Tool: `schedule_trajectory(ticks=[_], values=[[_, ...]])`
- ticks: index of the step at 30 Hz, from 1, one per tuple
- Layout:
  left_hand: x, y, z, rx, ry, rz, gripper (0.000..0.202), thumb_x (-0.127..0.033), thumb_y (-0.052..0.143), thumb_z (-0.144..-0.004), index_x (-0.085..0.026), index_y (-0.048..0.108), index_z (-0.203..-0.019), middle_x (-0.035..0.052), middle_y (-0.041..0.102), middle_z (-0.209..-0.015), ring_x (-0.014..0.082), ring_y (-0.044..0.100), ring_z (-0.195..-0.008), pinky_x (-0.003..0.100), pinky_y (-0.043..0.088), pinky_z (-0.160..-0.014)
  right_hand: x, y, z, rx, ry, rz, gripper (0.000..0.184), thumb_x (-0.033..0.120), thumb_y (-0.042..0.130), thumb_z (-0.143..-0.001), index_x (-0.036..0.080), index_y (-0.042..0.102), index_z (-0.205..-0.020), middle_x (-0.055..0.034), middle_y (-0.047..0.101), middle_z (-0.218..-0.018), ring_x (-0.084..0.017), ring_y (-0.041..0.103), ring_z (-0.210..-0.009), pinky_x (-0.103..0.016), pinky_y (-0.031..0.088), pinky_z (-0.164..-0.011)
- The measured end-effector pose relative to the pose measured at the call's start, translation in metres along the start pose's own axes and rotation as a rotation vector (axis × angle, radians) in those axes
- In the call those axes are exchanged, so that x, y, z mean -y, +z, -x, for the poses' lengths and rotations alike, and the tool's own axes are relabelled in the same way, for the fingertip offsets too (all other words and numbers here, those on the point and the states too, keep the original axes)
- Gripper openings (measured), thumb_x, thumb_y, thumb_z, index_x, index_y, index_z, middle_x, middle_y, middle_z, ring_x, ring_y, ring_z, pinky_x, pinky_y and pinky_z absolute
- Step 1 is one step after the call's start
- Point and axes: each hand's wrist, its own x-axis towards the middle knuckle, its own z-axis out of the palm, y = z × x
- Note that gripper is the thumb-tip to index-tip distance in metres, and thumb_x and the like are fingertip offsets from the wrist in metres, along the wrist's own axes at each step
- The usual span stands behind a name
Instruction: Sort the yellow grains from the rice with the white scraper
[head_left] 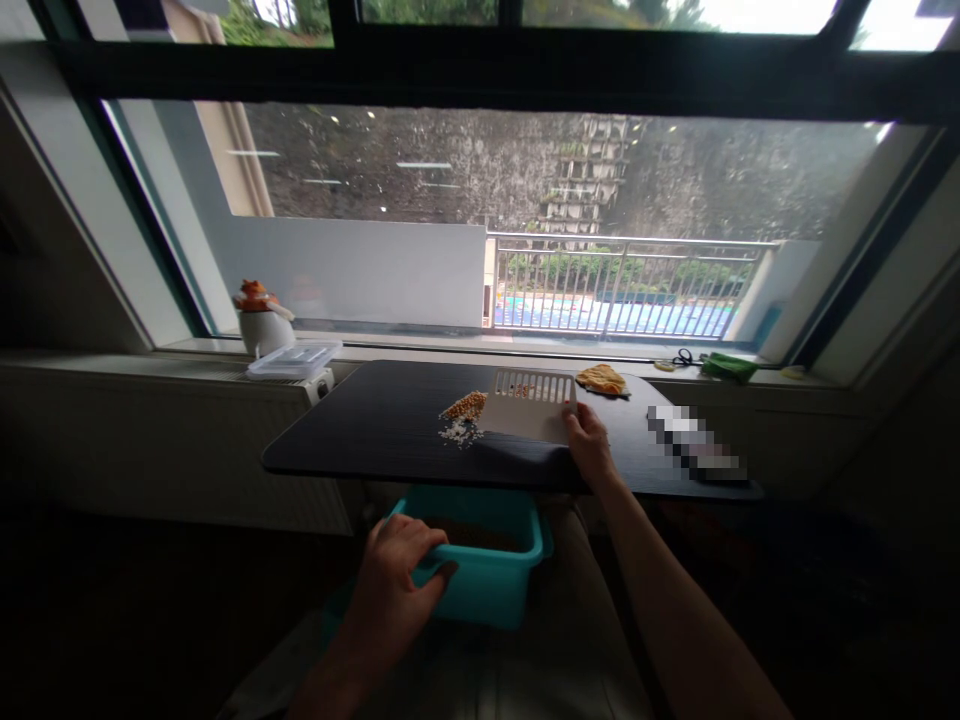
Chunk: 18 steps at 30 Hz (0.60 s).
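Note:
My left hand (405, 565) is closed over the near left rim of a teal plastic bin (487, 585), which sits at my lap below the table's front edge. Dark brown material (472, 533) lies inside the bin. In my right hand (590, 440) is a white slotted plastic panel (525, 418), gripped by its right end and held over the table. Its slots run along the far side. Just left of the panel are a heap of yellow-orange kernels (466, 406) and a scatter of small white grains (459, 432). More reddish bits show through the slots.
The dark table (360, 425) stands against the windowsill. A folded yellow cloth (602, 379) lies at its back right, near a pixelated object (697, 443). On the sill are scissors (682, 357), a green cloth-like item (729, 367), a clear plastic lid (294, 359) and a white pot (264, 330).

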Motion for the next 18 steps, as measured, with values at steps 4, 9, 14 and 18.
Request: schedule_trajectory(ticks=[4,9,14,18], values=[[-0.0008,-0.0002,-0.0007,0.000,0.004,0.003,0.010,-0.016,0.067,-0.074,-0.023,0.065,-0.081,-0.0014,0.066,-0.073,0.0229,0.060,-0.077,0.045,0.046,-0.082,0.0052,0.0021,0.0008,0.016,-0.010,0.020,0.032,0.045,0.052,-0.073,0.020,0.063,-0.090,-0.0050,0.067,-0.084,-0.023,0.059,-0.081,-0.037,0.047,-0.075],[-0.0003,-0.0006,-0.0006,0.000,0.000,0.002,0.010,-0.017,0.067,-0.074,-0.023,0.065,-0.081,-0.0009,0.067,-0.074,0.0236,0.060,-0.078,0.046,0.046,-0.082,0.0083,0.0041,0.0026,0.065,0.005,-0.002,0.033,0.046,0.055,-0.072,0.020,0.063,-0.090,-0.0049,0.068,-0.081,-0.023,0.060,-0.076,-0.037,0.048,-0.070],[-0.0015,-0.0027,-0.0016,0.004,-0.014,-0.003,0.010,-0.018,0.067,-0.073,-0.023,0.066,-0.081,-0.0001,0.067,-0.075,0.0238,0.060,-0.080,0.046,0.046,-0.085,0.0073,0.0038,0.0037,0.097,0.010,-0.060,0.036,0.049,0.054,-0.073,0.021,0.063,-0.094,-0.0054,0.070,-0.087,-0.024,0.063,-0.082,-0.037,0.050,-0.074],[-0.0035,-0.0054,-0.0029,0.008,-0.024,-0.010,0.008,-0.019,0.066,-0.074,-0.023,0.066,-0.081,0.0000,0.068,-0.075,0.0240,0.061,-0.081,0.046,0.046,-0.087,0.0066,0.0031,0.0034,0.104,0.013,-0.085,0.036,0.049,0.057,-0.072,0.021,0.064,-0.093,-0.0051,0.070,-0.086,-0.024,0.063,-0.083,-0.037,0.050,-0.074]])
